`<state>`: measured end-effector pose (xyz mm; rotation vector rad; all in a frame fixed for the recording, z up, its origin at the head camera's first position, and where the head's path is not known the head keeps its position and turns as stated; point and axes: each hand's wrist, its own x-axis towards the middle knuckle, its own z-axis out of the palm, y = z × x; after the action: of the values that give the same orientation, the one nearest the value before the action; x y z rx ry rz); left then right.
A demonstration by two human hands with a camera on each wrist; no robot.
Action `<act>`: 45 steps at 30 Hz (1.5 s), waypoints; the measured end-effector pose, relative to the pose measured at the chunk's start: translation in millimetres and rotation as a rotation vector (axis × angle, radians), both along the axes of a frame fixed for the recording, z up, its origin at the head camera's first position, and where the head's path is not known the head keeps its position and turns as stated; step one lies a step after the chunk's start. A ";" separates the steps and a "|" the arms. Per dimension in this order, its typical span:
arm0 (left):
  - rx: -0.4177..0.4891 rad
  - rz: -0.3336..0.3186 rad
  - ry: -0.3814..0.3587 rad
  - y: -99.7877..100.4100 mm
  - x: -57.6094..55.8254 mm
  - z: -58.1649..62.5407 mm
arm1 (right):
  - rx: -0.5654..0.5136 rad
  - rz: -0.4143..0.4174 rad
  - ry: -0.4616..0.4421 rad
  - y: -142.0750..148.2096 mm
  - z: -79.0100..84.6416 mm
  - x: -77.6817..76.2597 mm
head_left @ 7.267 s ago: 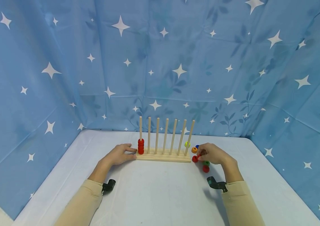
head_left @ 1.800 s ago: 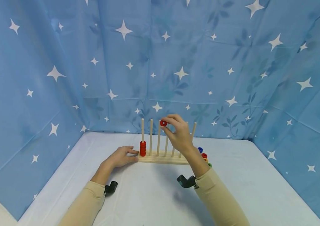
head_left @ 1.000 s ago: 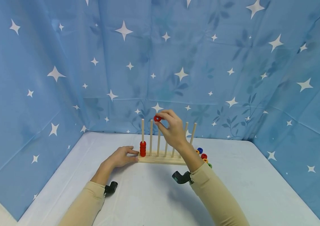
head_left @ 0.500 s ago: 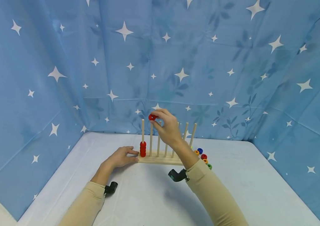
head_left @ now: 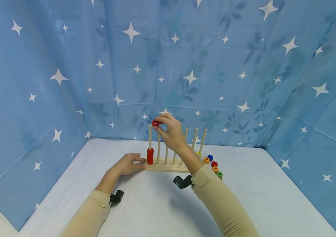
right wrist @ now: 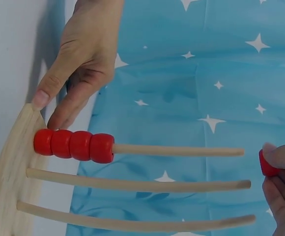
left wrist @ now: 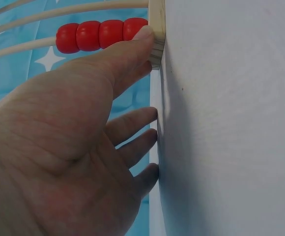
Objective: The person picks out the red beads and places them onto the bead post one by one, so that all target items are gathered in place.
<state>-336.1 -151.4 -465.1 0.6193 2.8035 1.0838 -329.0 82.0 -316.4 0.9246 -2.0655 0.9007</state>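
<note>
A wooden peg rack [head_left: 168,168] stands on the table, with several upright pegs on its base. Stacked low on its leftmost peg are several red beads [head_left: 150,156]. My left hand [head_left: 127,164] holds the left end of the base between thumb and index finger; in the left wrist view the other fingers [left wrist: 137,147] stretch out beside it. Up by the peg tops, my right hand [head_left: 170,131] pinches a loose red bead [head_left: 155,123], its hole visible. In the right wrist view this bead [right wrist: 269,164] is just beyond the leftmost peg's tip [right wrist: 238,152], apart from it.
Right of the rack lie loose beads: a blue bead [head_left: 210,158], an orange bead [head_left: 206,160], a red bead [head_left: 214,164] and a green bead [head_left: 219,174]. A yellow bead [head_left: 199,153] shows behind the rightmost peg. A blue starred curtain [head_left: 168,65] hangs behind the white table [head_left: 144,204].
My right hand took a red bead from the right side, lifted it and carried it left along the peg tops towards the leftmost peg. My left hand has stayed at the base.
</note>
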 end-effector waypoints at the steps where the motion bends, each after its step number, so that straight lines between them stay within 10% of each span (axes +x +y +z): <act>1: -0.001 -0.001 0.002 0.0 0.3 0.3 | 0.001 -0.002 -0.004 -0.8 0.0 -0.2; 45: 0.009 -0.004 -0.010 -1.8 -2.4 -2.7 | 0.057 -0.025 -0.128 -21.1 -2.2 -5.2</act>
<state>-338.5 -153.2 -467.9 0.6177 2.7896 1.0968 -334.3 60.9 -318.6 0.8894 -2.2169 0.9123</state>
